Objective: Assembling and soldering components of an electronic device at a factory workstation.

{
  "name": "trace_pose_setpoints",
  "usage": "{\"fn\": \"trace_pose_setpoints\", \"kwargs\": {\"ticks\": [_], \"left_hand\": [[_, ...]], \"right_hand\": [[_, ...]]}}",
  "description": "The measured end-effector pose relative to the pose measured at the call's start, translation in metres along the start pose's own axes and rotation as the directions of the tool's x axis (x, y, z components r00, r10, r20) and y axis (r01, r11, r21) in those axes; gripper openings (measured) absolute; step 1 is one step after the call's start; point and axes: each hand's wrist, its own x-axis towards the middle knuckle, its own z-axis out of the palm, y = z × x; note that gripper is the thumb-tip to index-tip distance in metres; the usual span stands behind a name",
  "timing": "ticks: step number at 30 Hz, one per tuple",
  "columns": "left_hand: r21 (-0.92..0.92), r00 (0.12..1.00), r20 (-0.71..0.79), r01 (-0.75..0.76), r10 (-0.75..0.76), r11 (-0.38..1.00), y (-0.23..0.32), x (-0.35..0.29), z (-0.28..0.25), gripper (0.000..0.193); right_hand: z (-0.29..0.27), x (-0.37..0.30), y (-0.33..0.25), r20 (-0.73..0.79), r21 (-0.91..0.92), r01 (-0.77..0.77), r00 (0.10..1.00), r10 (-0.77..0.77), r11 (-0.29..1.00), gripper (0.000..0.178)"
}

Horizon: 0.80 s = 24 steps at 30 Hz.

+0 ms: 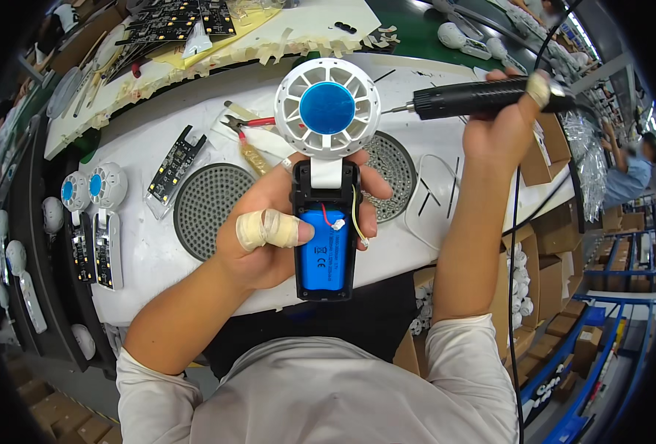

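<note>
My left hand [261,229], its thumb wrapped in beige tape, grips a handheld fan [328,109] by its opened black handle. The fan has a white round head with a blue disc in the middle. In the handle lies a blue battery [323,259], with small wires and white plugs beside it; my taped thumb rests on the battery's edge. My right hand [498,122] is closed round a black electric screwdriver [454,98]. The screwdriver's bit points left, toward the fan head, and I cannot tell whether it touches.
Two round dishes of small parts, a grey one [213,211] and another [391,177], sit on the white table. Red-handled pliers [243,124] and a circuit board [176,164] lie nearby. More fans [106,185] stand at left. A black cable [516,296] hangs at right beside cardboard boxes [546,152].
</note>
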Motion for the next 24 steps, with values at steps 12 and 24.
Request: {"fn": "trace_pose_setpoints", "kwargs": {"ticks": [12, 24], "left_hand": [[-0.012, 0.998, 0.045, -0.035, 0.036, 0.999, 0.004, -0.007, 0.004, 0.075], [-0.028, 0.993, 0.100, -0.059, 0.062, 0.998, 0.008, -0.009, 0.001, 0.070]], "right_hand": [[-0.011, 0.012, 0.026, 0.012, -0.031, -0.371, 0.928, 0.372, 0.928, 0.031], [-0.009, 0.016, 0.039, -0.119, -0.031, -0.492, 0.866, 0.485, 0.870, 0.032]]}}
